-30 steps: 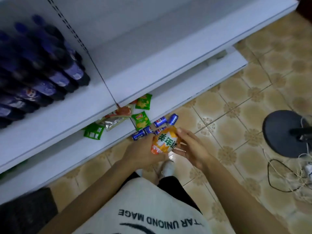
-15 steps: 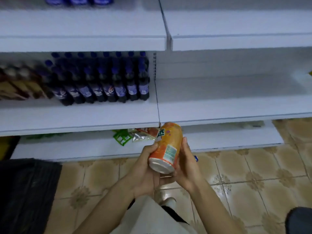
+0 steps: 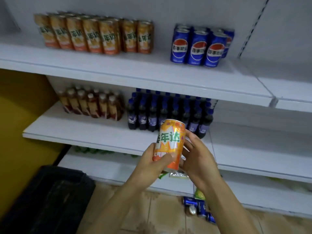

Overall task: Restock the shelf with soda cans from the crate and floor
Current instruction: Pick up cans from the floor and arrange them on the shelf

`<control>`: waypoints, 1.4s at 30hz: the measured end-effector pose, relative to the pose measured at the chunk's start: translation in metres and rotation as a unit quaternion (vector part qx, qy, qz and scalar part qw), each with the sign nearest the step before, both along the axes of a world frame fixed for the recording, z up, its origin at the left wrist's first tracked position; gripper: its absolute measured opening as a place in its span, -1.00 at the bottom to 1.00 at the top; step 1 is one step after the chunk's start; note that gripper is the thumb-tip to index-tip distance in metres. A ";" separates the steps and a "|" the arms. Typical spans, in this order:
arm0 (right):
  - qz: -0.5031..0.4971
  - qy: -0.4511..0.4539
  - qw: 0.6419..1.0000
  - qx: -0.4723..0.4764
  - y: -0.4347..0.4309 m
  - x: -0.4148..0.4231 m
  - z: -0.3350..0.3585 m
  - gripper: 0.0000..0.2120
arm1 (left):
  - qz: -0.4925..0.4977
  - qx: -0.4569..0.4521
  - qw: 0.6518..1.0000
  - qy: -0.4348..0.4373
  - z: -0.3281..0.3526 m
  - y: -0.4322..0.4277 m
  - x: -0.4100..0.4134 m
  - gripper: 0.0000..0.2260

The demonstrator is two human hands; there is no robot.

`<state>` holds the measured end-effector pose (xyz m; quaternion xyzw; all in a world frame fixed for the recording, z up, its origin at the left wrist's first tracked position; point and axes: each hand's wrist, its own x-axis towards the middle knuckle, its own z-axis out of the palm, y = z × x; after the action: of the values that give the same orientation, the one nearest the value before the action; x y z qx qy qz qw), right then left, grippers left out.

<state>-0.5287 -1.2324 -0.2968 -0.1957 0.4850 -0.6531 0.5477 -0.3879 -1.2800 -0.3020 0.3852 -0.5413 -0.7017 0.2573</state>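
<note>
I hold an orange soda can [image 3: 170, 142] upright in front of the middle shelf. My left hand [image 3: 152, 164] wraps its lower left side, and my right hand [image 3: 197, 157] cups its right side. On the upper shelf [image 3: 135, 71] stands a row of matching orange cans [image 3: 94, 34], with blue cola cans [image 3: 199, 46] to their right. Several blue cans [image 3: 199, 208] lie on the tiled floor by the bottom shelf. A black crate [image 3: 47, 198] sits at the lower left; its contents are hidden.
The middle shelf [image 3: 81, 130] carries red-brown drink bottles [image 3: 91, 103] and dark cola bottles [image 3: 168, 114]. Snack packets [image 3: 179, 173] lie on the bottom shelf behind my hands. A yellow wall [image 3: 22, 115] stands at the left. The shelves' right sections hold nothing visible.
The view has swung up from the floor to the upper shelves. The orange can has risen with both hands and turned from tilted to upright.
</note>
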 end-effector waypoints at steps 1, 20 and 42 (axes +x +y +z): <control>0.002 0.020 1.000 -0.009 -0.012 0.018 0.011 -0.70 | 0.008 -0.035 0.999 -0.009 0.004 -0.012 0.016 -0.50; -0.034 0.482 0.869 -0.106 -0.168 0.136 0.167 -0.24 | 0.114 -0.376 0.918 0.059 0.110 -0.180 0.093 -0.46; -0.057 0.556 0.829 0.029 -0.394 0.035 0.148 -0.31 | -0.030 -0.568 0.720 -0.399 0.120 -0.345 0.058 -0.44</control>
<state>-0.4940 -1.6265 -0.1488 -0.4814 0.7367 -0.4497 0.1528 -0.3304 -1.6251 -0.1821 0.3947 -0.9020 -0.0517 0.1672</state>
